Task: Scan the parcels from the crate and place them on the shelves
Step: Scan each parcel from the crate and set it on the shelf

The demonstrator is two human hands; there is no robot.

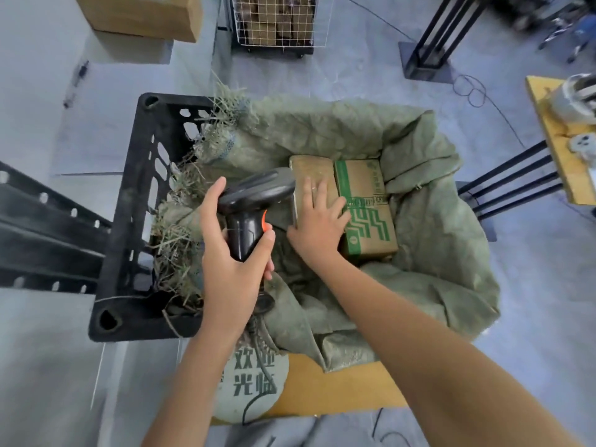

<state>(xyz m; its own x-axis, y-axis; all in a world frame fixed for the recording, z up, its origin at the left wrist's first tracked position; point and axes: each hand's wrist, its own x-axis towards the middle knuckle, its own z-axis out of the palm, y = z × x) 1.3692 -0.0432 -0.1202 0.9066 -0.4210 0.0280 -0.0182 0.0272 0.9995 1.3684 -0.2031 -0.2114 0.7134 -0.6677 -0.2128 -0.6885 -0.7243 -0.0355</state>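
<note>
A black plastic crate [129, 201] lined with a green woven sack [429, 240] holds two cardboard parcels side by side. The plain brown parcel [309, 171] lies on the left, the parcel with green printing [367, 204] on the right. My right hand [317, 224] lies on top of the brown parcel, fingers spread, thumb down its left side. My left hand [232, 250] grips the handle of a black barcode scanner [254, 201] with an orange trigger, its head pointing toward the brown parcel.
Dark metal shelf rails [42, 233] run at the left. A wire cage of boxes [277, 21] stands at the far top, cardboard boxes [138, 14] at top left. A yellow table [561, 137] sits at right. A floor mat [254, 382] lies near me.
</note>
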